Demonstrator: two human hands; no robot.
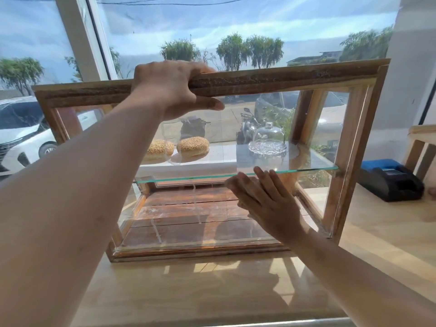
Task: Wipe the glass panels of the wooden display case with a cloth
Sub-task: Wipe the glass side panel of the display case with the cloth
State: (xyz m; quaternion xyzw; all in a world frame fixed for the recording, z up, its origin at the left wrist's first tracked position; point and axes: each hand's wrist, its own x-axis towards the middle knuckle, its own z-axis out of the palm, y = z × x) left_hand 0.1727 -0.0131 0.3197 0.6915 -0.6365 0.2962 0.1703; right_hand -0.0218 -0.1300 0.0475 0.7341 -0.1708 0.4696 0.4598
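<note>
Display case (pixel 259 82) sits on the pale wood bench (pixel 188 284), right by a big window (pixel 236 24). Left hand (pixel 174 88) wraps the top rail, fingers over the back & thumb under the front, steadying the case. Right hand (pixel 266 204) lies flat, fingers straight, pressing a tan cloth (pixel 233 186) against the front glass panel (pixel 188 213), just below the inner glass shelf (pixel 306 169). Cloth is mostly hidden under the palm.

To do this step well, imo: hold the rail firmly so the case doesn't slide or tip back w/ the push. Use even, moderate pressure, since the glass looks thin. Make overlapping passes edge to edge, esp. into the frame corners. Whitish streaks show lower-left on the panel & prob. need a pass.

Bench top is smooth, w/ strong sun & hard shadows. A black-and-blue device (pixel 391 185) stands at the right, apart from the case. Two seeded buns (pixel 193 146) & a glass dome (pixel 268 135) show through the glass; can't tell if they're inside or behind.
</note>
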